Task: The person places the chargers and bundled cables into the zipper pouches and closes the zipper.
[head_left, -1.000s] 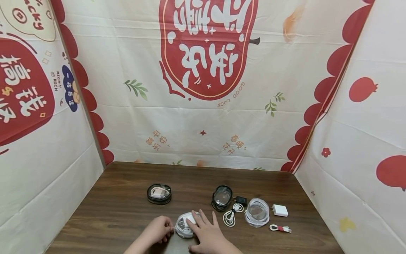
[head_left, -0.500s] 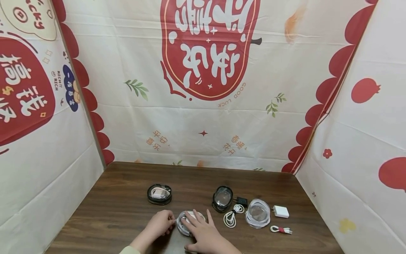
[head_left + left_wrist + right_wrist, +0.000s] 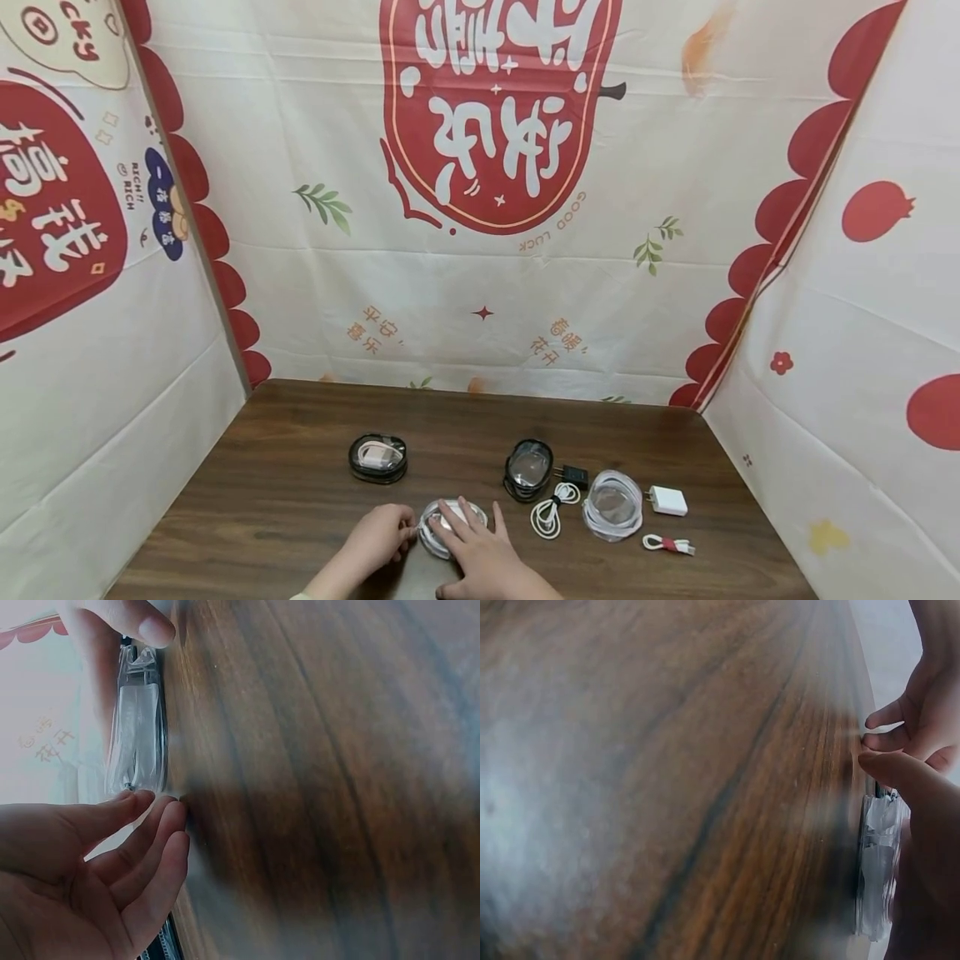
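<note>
A clear round pouch [image 3: 431, 543] with a pale rim and something white inside lies flat on the table between my hands. My left hand [image 3: 381, 533] is at its left end, thumb and fingertips pinching a small piece at the pouch's edge. In the left wrist view that pinch meets the near end of the clear pouch [image 3: 139, 739]; the small piece is mostly covered by the fingers. My right hand [image 3: 483, 554] rests on top of the pouch with its fingers spread and covers much of it. The right wrist view shows the pouch [image 3: 877, 877] edge-on beneath that hand.
A black-rimmed pouch [image 3: 377, 459] with a white item stands at back left. Rightward lie another black-rimmed pouch [image 3: 528, 468], a black charger [image 3: 575, 476], a coiled white cable [image 3: 555, 510], a pale-rimmed clear pouch [image 3: 612, 505], a white charger [image 3: 667, 501] and a red-tied cable [image 3: 669, 545].
My right hand has shifted slightly left over the pouch, its fingers covering more of the top. The left hand has moved a little right, still pinching at the left edge.
</note>
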### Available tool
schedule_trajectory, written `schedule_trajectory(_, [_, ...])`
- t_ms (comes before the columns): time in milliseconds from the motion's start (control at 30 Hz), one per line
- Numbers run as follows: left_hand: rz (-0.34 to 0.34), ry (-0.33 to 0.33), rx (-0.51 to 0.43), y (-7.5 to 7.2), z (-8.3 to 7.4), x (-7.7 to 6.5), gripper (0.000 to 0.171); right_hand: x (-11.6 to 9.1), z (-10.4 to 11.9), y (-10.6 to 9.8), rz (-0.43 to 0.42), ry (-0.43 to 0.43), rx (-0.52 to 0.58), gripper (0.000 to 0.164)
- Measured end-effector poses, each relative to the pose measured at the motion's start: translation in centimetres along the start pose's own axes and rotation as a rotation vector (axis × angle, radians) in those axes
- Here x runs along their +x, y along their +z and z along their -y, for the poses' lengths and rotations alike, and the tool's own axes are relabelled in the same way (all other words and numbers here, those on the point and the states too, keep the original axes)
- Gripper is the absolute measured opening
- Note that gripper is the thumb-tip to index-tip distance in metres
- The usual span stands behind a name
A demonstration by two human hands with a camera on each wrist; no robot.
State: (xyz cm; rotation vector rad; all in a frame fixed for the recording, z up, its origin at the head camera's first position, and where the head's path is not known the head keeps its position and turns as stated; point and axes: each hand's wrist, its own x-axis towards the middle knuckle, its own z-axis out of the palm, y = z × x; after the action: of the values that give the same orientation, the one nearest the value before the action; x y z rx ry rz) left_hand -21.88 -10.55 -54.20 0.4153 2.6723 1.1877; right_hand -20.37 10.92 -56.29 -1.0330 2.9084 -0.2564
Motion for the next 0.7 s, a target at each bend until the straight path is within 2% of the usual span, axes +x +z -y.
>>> schedule_trajectory(133, [0.031, -0.009, -0.091, 0.2, 0.0, -0.2, 0.019, 0.0, 0.1, -0.2, 0.004, 0.018, 0.009, 0.087])
schedule_trajectory(333, [0.088, -0.067, -0.257, 0.2, -0.3, -0.6, 0.017, 0.0, 0.2, -0.2, 0.013, 0.027, 0.013, 0.087])
schedule_trajectory(700, [0.081, -0.060, -0.271, 0.6, -0.6, -1.1, 0.018, -0.1, 0.1, 0.0, 0.017, 0.022, 0.043, 0.085])
